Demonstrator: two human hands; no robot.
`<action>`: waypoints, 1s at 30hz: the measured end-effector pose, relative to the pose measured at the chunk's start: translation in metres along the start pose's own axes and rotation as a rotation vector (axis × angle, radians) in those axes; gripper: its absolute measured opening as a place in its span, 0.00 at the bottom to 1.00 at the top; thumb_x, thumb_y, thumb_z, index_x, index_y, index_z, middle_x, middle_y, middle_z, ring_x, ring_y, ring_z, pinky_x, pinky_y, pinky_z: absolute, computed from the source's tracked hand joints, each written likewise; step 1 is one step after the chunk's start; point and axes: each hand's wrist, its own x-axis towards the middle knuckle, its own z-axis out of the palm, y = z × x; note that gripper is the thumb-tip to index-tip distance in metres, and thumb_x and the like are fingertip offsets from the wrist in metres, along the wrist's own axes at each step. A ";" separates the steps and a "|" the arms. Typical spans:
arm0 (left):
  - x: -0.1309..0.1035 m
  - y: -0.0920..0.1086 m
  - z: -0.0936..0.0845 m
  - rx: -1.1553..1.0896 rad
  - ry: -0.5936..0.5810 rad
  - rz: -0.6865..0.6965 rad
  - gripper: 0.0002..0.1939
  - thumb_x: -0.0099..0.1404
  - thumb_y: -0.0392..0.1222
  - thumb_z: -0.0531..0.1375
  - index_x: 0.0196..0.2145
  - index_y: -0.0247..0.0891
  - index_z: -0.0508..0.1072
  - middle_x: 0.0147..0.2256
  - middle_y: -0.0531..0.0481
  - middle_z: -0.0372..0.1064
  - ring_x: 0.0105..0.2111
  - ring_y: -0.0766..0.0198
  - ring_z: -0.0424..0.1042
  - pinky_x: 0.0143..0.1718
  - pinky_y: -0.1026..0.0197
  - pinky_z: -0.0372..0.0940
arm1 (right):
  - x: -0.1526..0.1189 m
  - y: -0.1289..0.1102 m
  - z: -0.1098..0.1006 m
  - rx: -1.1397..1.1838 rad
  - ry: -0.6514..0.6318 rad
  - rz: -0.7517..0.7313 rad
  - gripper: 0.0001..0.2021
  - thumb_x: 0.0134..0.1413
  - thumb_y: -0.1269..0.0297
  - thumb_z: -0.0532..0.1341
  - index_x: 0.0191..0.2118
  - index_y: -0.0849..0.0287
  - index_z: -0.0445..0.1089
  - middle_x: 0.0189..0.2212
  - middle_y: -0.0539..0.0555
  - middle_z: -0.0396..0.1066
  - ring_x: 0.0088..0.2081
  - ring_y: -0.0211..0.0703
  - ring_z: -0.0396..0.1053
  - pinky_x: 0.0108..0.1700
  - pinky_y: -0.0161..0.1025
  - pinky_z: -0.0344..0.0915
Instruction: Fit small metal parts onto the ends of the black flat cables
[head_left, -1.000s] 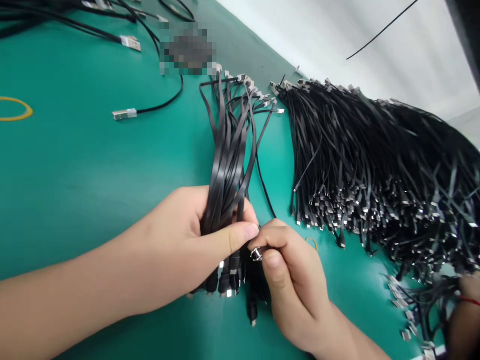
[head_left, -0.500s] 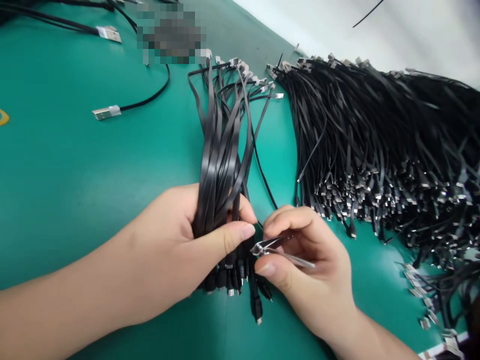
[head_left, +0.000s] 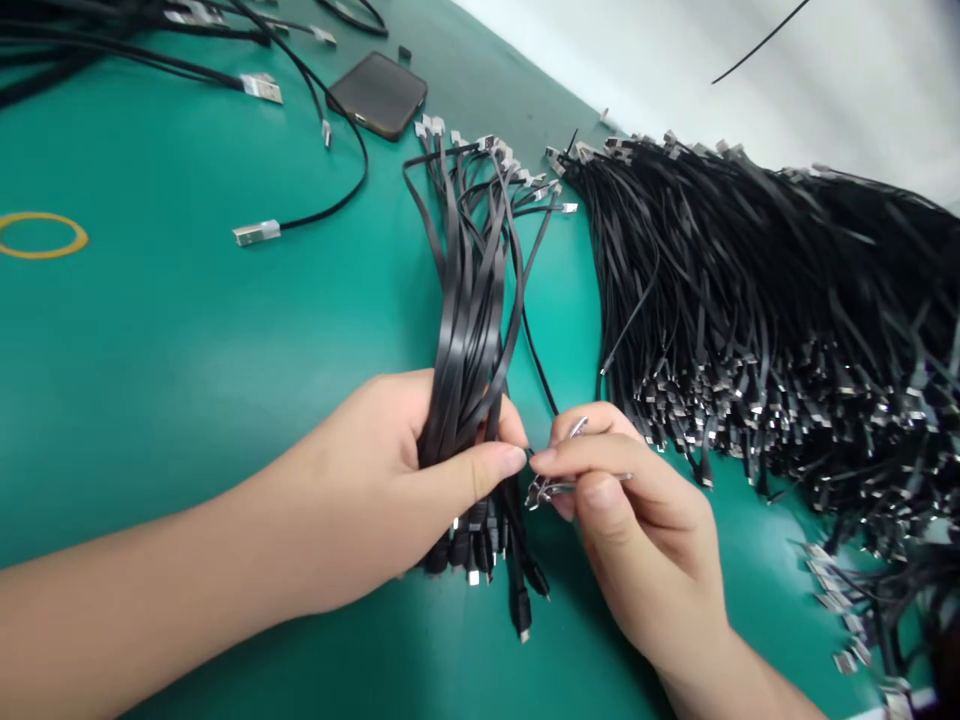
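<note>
A bundle of flat black USB cables point(head_left: 463, 330) is gripped by my left hand point(head_left: 390, 490), the thumb lying across its front. White-collared USB plugs point(head_left: 525, 178) fan out at the far end, and small connectors point(head_left: 523, 620) hang below the hand. Just right of the bundle, my right hand point(head_left: 652, 540) is closed on a silver nail clipper point(head_left: 553, 488), its lever swung up between the fingers. The clipper's jaws are close to the left thumb tip, beside a single black cable point(head_left: 538, 365) that runs down between both hands. Whether the jaws touch that cable is hidden.
A large pile of black cables point(head_left: 720, 270) covers the right side of the green table point(head_left: 187, 370). Loose cables with USB plugs point(head_left: 259, 233) lie at the upper left, near a dark phone point(head_left: 382, 92). A yellow ring point(head_left: 43, 237) is at the left edge.
The right fingers have shifted on the nail clipper, and its lever now points up instead of lying along the body. The whole scene sits slightly further right as the view moved.
</note>
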 end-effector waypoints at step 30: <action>0.003 -0.004 0.000 0.079 0.005 0.050 0.09 0.64 0.50 0.62 0.33 0.44 0.77 0.29 0.55 0.77 0.27 0.65 0.75 0.24 0.71 0.69 | 0.008 0.000 0.025 0.444 0.180 0.241 0.12 0.52 0.63 0.72 0.40 0.56 0.71 0.26 0.47 0.71 0.26 0.31 0.70 0.30 0.26 0.68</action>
